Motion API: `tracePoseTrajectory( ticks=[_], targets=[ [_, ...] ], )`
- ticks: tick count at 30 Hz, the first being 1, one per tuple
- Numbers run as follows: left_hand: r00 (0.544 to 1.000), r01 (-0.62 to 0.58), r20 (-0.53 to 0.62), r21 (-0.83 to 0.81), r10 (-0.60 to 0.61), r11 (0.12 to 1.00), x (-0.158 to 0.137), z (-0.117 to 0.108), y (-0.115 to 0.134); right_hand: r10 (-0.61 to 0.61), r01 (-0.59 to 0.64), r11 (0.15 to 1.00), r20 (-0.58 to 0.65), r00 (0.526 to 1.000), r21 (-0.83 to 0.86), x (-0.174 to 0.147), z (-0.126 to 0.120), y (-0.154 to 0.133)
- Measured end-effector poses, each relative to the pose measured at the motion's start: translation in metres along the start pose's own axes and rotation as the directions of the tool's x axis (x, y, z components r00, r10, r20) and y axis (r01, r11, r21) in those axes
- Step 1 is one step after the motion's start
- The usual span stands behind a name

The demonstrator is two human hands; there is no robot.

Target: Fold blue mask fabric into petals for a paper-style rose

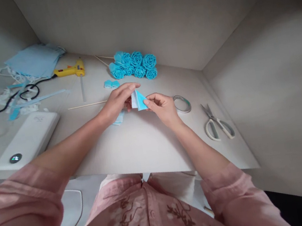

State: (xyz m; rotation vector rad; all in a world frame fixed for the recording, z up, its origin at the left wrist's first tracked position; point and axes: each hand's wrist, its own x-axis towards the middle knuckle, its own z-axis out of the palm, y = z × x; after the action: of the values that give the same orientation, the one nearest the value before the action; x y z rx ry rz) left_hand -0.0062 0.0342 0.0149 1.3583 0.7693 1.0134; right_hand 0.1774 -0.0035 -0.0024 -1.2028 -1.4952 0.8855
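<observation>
A folded piece of blue-and-white mask fabric [140, 100] is held up above the table in the middle of the head view. My right hand [161, 107] pinches its right corner between thumb and fingers. On the other side, my left hand [121, 99] is closed at the white edge, with some fingertips hidden behind the fabric. Under the left wrist lies another light blue fabric piece [118, 119], partly covered. A small cut blue piece [111, 83] rests just beyond that hand. A thin wooden stick [87, 105] points toward the left wrist.
Several blue fabric roses [136, 58] lie at the back. A yellow glue gun [70, 71], stacked face masks [35, 61] and fabric scraps [26, 105] are at left, behind a white power bank [28, 139]. On the right lie a tape roll [182, 104] and scissors [217, 123], near the side wall.
</observation>
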Motion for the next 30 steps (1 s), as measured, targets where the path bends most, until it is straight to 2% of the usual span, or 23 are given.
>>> tracePoseTrajectory(
  ticks=[4,7,14,19,24,28,30],
  targets=[
    [0.999,0.024,0.023,0.116,-0.027,0.993,-0.0001,0.0016,-0.0015,-0.038,0.038,0.999,-0.003,0.999,-0.033,-0.0002,0.0001,0.0006],
    [1.0,0.023,-0.009,0.151,-0.022,0.988,0.0002,0.0014,-0.0017,-0.031,0.031,0.999,0.003,1.0,-0.044,-0.0004,0.0006,-0.0006],
    [0.996,0.042,-0.076,-0.021,-0.043,0.999,0.0011,-0.0005,0.0004,-0.038,0.038,0.992,0.005,0.999,-0.122,-0.0022,0.0004,-0.0053],
    [0.995,0.032,-0.094,-0.058,-0.038,0.998,0.0033,-0.0036,-0.0013,-0.057,0.056,0.994,-0.009,0.998,-0.098,-0.0017,-0.0012,-0.0057],
    [0.992,0.035,-0.115,-0.06,-0.042,0.998,0.0023,-0.0015,0.0022,-0.209,0.202,0.977,-0.122,0.97,-0.07,-0.0019,-0.0038,-0.0063],
    [0.991,0.036,-0.124,-0.062,-0.043,0.997,0.0011,0.0006,0.0049,-0.344,0.331,0.933,-0.082,0.935,-0.137,-0.0037,-0.0028,-0.0046],
    [0.992,0.026,-0.123,-0.059,-0.033,0.998,0.0009,0.0004,0.0049,-0.357,0.346,0.926,-0.048,0.933,-0.151,-0.0045,-0.0016,-0.0043]
  ],
)
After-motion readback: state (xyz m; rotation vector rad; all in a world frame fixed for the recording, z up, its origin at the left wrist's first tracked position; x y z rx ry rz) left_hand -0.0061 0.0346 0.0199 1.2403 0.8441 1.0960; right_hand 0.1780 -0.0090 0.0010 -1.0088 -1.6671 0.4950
